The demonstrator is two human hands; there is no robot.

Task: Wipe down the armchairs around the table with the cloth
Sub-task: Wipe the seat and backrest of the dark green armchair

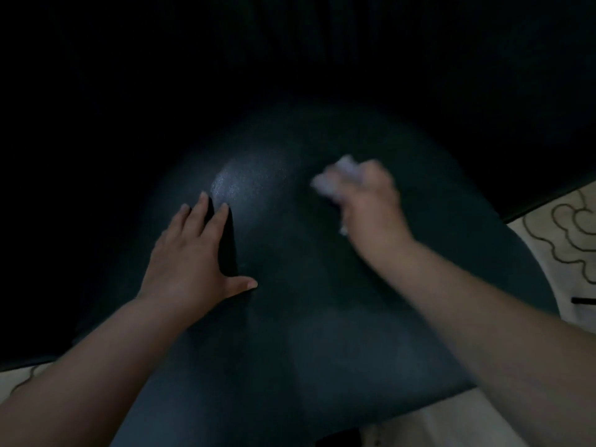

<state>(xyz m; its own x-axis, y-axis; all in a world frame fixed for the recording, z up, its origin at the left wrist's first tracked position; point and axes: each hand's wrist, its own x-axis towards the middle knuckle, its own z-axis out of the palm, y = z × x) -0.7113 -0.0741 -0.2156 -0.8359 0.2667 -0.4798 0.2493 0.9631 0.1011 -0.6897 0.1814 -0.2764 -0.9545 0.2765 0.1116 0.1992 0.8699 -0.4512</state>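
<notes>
Armchair (290, 317), dark and rounded, fills the middle of the view. The left hand (193, 256) lies flat on it with fingers spread. The right hand (371, 204) grips the pale cloth (335, 179), blurred, on its far part. Light patterned floor (567, 240) shows past the right edge.

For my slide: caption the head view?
Left hand braces dark armchair; right hand wipes with cloth.
</notes>
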